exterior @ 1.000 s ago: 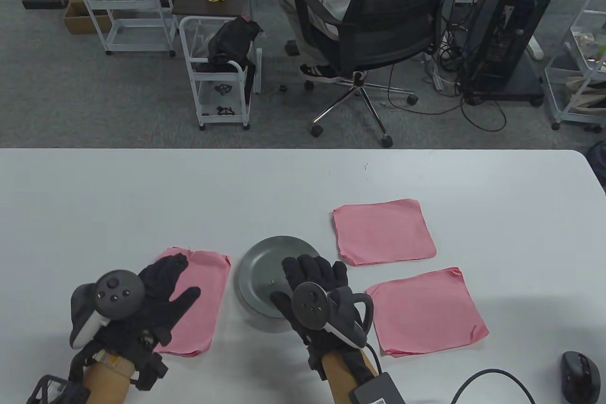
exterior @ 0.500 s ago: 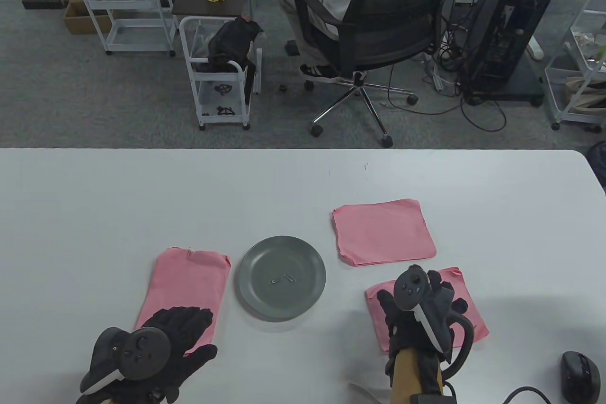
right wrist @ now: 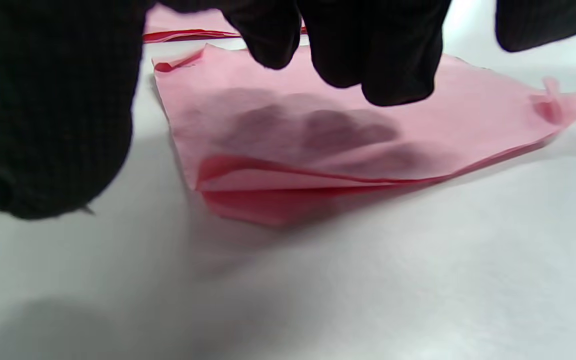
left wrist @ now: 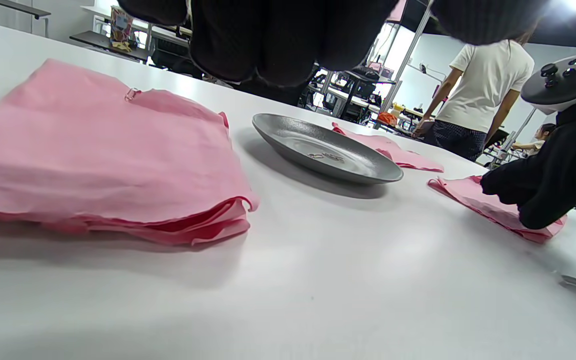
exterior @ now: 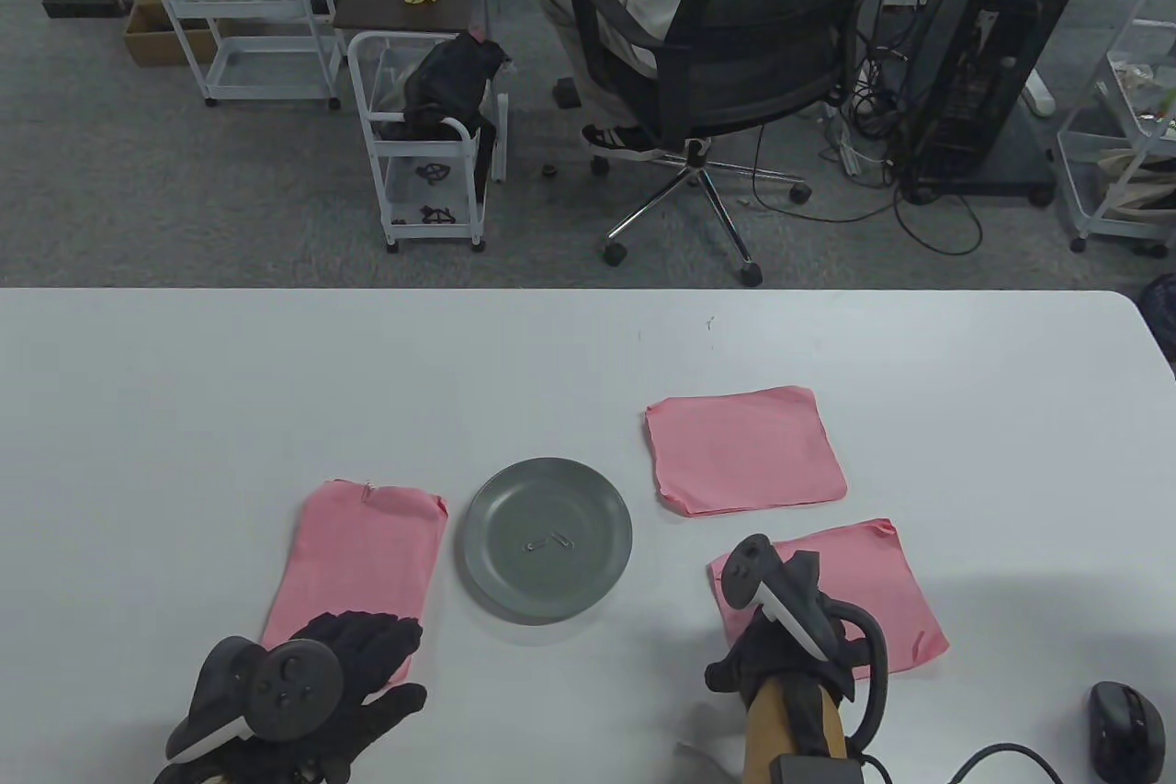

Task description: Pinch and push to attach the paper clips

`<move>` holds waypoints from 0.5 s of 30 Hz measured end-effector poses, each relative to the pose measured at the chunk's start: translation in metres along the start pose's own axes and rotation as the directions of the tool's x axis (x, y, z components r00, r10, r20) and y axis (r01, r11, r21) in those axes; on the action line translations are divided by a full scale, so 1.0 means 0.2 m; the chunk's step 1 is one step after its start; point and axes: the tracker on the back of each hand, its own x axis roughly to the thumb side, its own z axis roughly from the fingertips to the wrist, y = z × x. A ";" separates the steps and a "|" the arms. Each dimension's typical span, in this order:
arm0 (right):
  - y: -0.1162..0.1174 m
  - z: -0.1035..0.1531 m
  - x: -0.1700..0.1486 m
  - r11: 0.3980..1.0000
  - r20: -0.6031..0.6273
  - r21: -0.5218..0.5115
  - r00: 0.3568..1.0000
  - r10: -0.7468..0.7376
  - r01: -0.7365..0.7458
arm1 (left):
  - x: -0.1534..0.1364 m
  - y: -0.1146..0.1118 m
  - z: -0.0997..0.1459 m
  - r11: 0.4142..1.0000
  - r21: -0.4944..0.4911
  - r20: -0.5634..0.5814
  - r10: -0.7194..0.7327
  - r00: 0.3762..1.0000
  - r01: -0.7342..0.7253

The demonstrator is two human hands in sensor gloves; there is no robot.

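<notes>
The white counter (exterior: 276, 380) carries three stacks of pink paper and a grey plate. The far-right pink stack (exterior: 742, 450) lies flat and apart from the hands. The left pink stack (exterior: 363, 559) lies left of the plate and has a paper clip (left wrist: 131, 93) on its far edge. The near-right pink stack (exterior: 850, 596) lies right of the plate, its near-left corner layers slightly parted in the right wrist view. The grey plate (exterior: 496, 513) sits between the left and right stacks and holds loose paper clips (exterior: 548, 542) at its middle. The left hand (exterior: 354, 664) rests at the near end of the left stack, fingers (exterior: 381, 637) straight and holding nothing. The right hand (exterior: 781, 646) hovers over the near-left corner of the near-right stack, its fingers (right wrist: 373, 55) hanging loosely curled above the paper, gripping nothing.
</notes>
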 end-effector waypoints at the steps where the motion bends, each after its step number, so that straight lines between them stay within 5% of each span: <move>1: 0.01 0.00 0.00 0.999 -0.012 0.007 0.999 0.043 -0.043 | 0.00 0.00 0.00 1.000 -0.003 0.001 0.000 1.000 0.000; 6: 0.05 -0.03 0.02 0.997 -0.038 0.033 0.996 0.076 -0.075 | 0.00 -0.01 0.00 1.000 -0.026 -0.001 -0.012 1.000 0.012; 15: 0.02 0.00 0.02 0.995 -0.026 -0.074 0.998 0.062 -0.063 | 0.02 -0.01 0.00 1.000 -0.017 0.011 -0.019 1.000 0.019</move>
